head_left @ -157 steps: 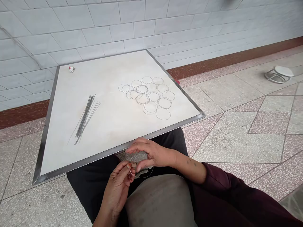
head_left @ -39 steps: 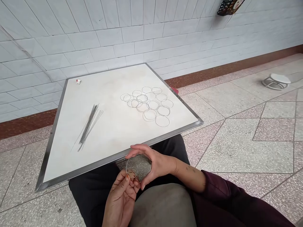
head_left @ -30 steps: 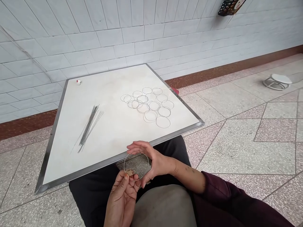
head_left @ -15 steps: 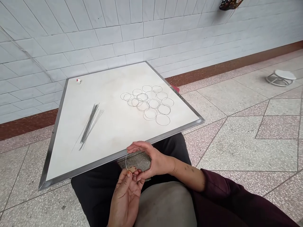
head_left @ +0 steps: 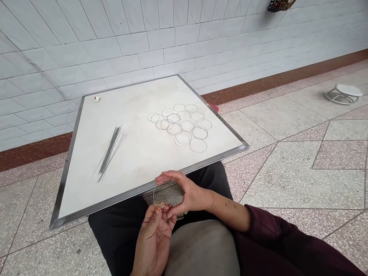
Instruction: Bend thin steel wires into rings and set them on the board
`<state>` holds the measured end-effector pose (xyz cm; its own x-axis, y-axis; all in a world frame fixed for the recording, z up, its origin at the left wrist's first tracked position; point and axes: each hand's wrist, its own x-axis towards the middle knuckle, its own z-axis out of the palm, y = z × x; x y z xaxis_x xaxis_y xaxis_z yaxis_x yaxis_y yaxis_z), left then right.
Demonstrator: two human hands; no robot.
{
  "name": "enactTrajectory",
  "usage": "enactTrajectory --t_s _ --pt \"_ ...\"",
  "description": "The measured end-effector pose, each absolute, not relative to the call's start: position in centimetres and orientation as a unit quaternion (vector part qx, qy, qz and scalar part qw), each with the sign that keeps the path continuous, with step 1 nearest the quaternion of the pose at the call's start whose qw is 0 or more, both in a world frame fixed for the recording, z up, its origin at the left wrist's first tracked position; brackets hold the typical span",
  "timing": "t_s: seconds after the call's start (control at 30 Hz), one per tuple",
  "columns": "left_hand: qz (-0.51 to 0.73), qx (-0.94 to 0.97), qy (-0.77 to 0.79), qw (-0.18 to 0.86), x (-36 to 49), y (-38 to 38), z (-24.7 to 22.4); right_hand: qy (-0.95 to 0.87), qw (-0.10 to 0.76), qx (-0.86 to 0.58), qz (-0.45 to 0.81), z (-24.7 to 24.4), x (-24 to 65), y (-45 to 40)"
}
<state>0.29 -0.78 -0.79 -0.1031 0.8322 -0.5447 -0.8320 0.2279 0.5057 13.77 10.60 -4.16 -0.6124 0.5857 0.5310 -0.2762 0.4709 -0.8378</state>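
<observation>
Over my lap, just in front of the table's near edge, a thin wire ring is held by both hands. My left hand pinches its lower side, with a small tan piece at the fingertips. My right hand curves around the ring's right side, fingers at its top and thumb near its bottom. On the white table lie several wire rings, some overlapping, at the right. A bundle of straight wires lies at the left.
A small white and red object sits at the table's far left corner. The tiled wall stands behind the table. A round white stool is on the floor at the far right. A dark patterned item hangs at the top.
The view has shifted very slightly. Both hands keep nearly the same hold on the wire ring, and the things on the table have not moved.
</observation>
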Motion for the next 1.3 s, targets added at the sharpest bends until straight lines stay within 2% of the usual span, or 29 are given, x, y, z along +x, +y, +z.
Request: enactTrajectory --t_s 0.67,0.77,0.87,0.97,1.3 --pt "0.657 0.014 0.454 0.602 1.3 0.0 -0.6 -0.769 0.42 -0.176 0.448 -3.7 13.6 10.1" --pt "0.659 -0.015 0.45 0.602 1.0 0.1 -0.9 -0.792 0.431 -0.198 0.383 -3.5 13.9 10.4" --pt "0.667 -0.035 0.441 0.6 0.7 0.2 -1.0 -0.823 0.469 -0.197 0.254 -2.7 14.1 10.4" --pt "0.676 -0.034 0.422 0.603 0.7 0.2 -0.8 -0.855 0.462 -0.162 0.172 -2.1 14.0 10.1" --pt "0.688 -0.044 0.414 0.595 1.1 0.1 -0.6 -0.879 0.432 -0.17 0.105 -2.0 13.3 9.0"
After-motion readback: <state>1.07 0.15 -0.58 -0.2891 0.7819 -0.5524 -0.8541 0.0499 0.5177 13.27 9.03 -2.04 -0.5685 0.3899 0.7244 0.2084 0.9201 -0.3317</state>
